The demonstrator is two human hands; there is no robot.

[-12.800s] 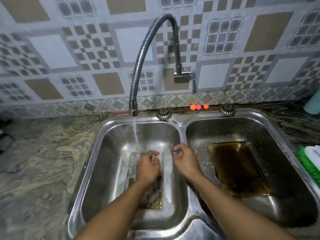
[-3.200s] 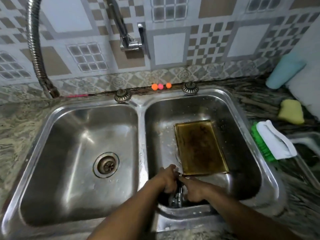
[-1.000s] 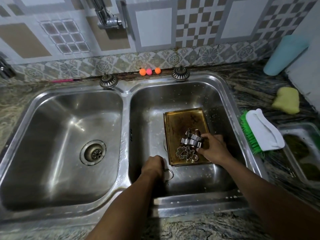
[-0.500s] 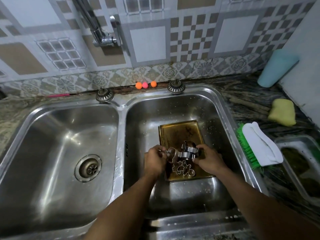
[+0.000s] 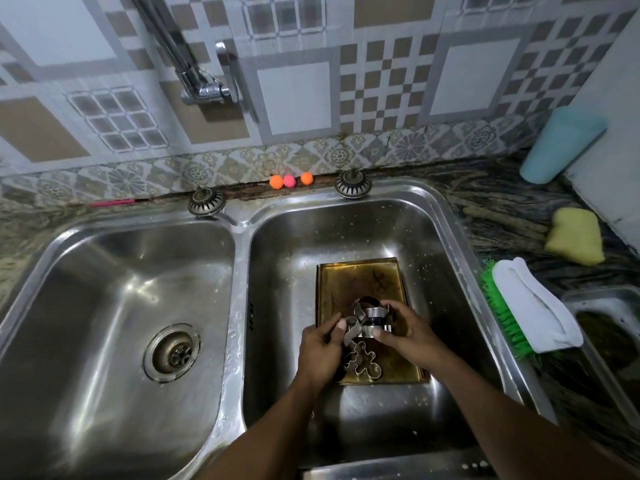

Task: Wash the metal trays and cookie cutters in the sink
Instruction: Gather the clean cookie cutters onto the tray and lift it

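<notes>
**Entry: cookie cutters in hand over a stained tray, right basin**

Location: The metal tray (image 5: 360, 282) lay flat on the floor of the right basin (image 5: 346, 230), its surface brown and stained. The cookie cutters (image 5: 370, 318), a small cluster of bare metal, were held just above the tray's near half. A gingerbread-shaped cutter (image 5: 363, 363) sat lowest, beside the left hand (image 5: 320, 348); whether it rested on the tray could not be told.

Grips: The left grip was closed, pinching one cutter's band. The right hand (image 5: 408, 336) had its grip closed on the rest of the cluster.

Adjacent: No running water showed in the left basin (image 5: 121, 271). A green scrub brush (image 5: 519, 313) and a yellow sponge (image 5: 575, 235) lay on the desk (image 5: 502, 209), untouched.

Status, judged: early. The tray appeared unwashed. The cutters were gathered, with no soap visible on them. Scrubbing and rinsing of both seemingly remained.
</notes>
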